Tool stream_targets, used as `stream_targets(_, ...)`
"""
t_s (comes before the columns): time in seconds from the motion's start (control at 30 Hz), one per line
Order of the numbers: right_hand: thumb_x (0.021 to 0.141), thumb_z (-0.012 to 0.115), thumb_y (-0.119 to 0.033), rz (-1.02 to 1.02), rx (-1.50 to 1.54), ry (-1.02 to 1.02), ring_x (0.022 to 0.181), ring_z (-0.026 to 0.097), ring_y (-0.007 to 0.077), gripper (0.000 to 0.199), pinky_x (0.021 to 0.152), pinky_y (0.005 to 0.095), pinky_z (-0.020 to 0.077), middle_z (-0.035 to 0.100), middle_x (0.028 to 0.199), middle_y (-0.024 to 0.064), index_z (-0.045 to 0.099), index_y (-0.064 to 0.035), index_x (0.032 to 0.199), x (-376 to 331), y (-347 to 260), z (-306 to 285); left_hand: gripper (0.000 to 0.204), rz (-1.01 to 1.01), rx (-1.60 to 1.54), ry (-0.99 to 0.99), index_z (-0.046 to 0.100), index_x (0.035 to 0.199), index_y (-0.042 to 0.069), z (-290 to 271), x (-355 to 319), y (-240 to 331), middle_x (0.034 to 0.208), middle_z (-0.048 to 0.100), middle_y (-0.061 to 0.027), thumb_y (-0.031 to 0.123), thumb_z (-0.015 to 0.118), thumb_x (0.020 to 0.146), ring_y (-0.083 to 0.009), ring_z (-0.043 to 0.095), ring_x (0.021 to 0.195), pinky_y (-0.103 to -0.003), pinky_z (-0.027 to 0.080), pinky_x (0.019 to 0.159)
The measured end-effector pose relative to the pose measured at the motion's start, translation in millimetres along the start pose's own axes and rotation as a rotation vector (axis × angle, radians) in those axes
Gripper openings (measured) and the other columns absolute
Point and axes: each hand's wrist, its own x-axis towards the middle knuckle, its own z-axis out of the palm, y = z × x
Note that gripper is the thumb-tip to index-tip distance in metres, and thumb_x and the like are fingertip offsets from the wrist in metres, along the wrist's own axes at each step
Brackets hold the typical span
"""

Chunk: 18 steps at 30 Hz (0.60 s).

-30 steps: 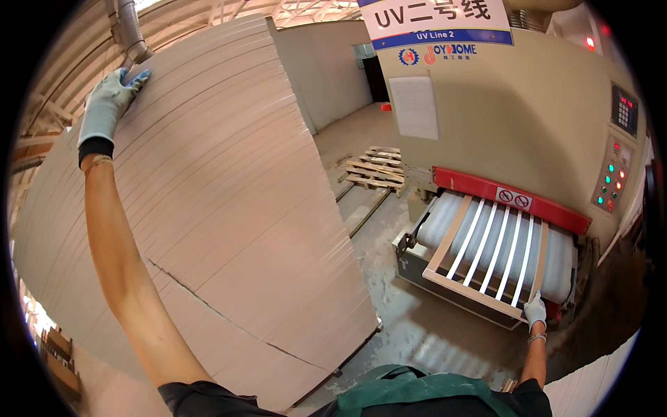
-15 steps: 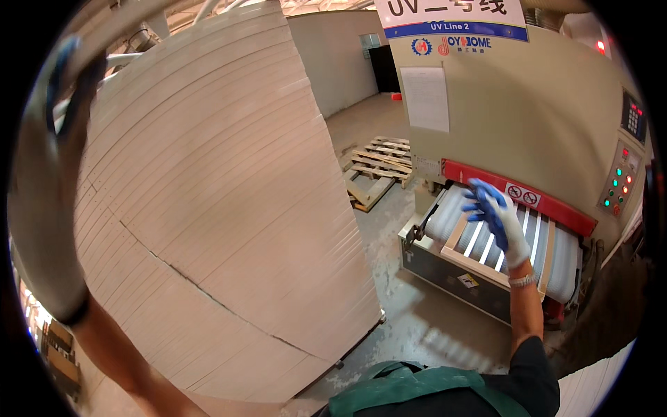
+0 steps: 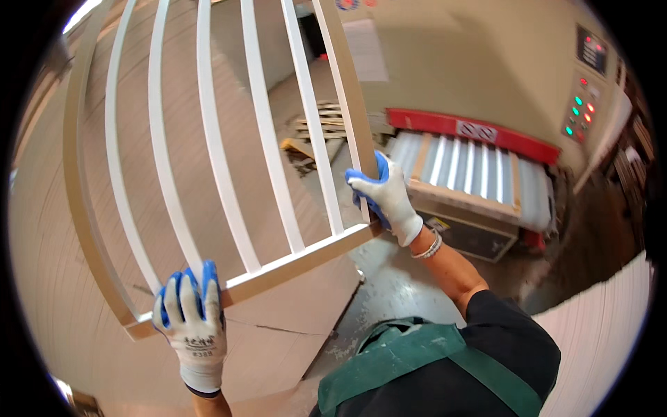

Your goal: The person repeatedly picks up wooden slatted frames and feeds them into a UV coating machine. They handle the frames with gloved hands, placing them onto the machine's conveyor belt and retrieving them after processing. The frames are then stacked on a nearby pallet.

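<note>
A slatted wooden panel (image 3: 306, 267) with white slats and tan outer rails fills the upper left, tilted in front of me. My left hand (image 3: 192, 326), in a white glove with blue palm and fingertips, is closed over its near rail close to the left corner. At the right corner my right hand (image 3: 394, 201), gloved alike, grips the side rail between thumb and fingers. The fingertips of both hands are partly hidden by the panel. Another slatted panel (image 3: 464, 199) lies flat on the machine's conveyor belt (image 3: 535, 186), beyond my right hand.
Behind the held panel rises a tall stack of pale flat boards (image 3: 278, 295). A big beige machine (image 3: 472, 62) with a red guard bar (image 3: 431, 121) and lit control buttons (image 3: 580, 108) stands at right. Wooden pallets (image 3: 323, 121) lie on the floor between them.
My left hand has come down from high on the left, and my right hand has moved left from over the conveyor. Both now hold a slatted panel, and the view has shifted.
</note>
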Motion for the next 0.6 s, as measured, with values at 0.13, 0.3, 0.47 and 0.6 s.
stream_targets(0.13,0.081,0.075,-0.004,0.001,-0.16,0.246,0.068,0.059,0.0065,0.033,0.057,0.0254,0.0528,0.063,0.086,0.0018,0.059,0.0012,0.11,-72.6,37.8,-91.3,0.045,0.047,-0.116,0.164,0.052,0.14,0.016,33.0,-19.7,31.9,0.145,0.045,-0.016,0.015,0.061,0.096,-0.0442,0.045,0.132,-0.06,0.037,0.107)
stream_targets(0.3,0.081,0.075,-0.004,0.188,-0.37,0.519,0.068,0.06,0.0073,0.04,0.054,0.0257,0.0526,0.064,0.085,0.0036,0.059,0.0005,0.118,-166.8,22.0,-178.9,0.084,-0.035,-0.58,-0.041,0.036,0.151,0.005,82.7,-18.3,87.9,0.155,0.03,-0.0284,0.015,0.076,0.078,-0.0468,0.032,0.142,-0.056,0.029,0.113)
stream_targets(0.47,0.078,0.077,-0.007,0.332,-0.668,0.73,0.069,0.065,0.012,0.049,0.057,0.0294,0.0539,0.069,0.089,0.008,0.058,0.0021,0.123,-257.5,16.9,-226.3,0.086,0.041,-1.007,-0.308,0.037,0.15,0.003,129.7,-24.6,183.9,0.155,0.031,-0.0307,0.013,0.076,0.075,-0.0459,0.035,0.141,-0.051,0.035,0.107)
stream_targets(0.6,0.078,0.076,-0.009,0.422,-0.75,0.809,0.068,0.065,0.0132,0.05,0.057,0.0288,0.0538,0.068,0.09,0.009,0.057,0.0017,0.123,-321.4,18.0,-257.8,0.09,0.162,-1.175,-0.392,0.035,0.151,0.004,141.9,-38.3,244.8,0.154,0.031,-0.0307,0.015,0.077,0.072,-0.0446,0.035,0.141,-0.047,0.035,0.105)
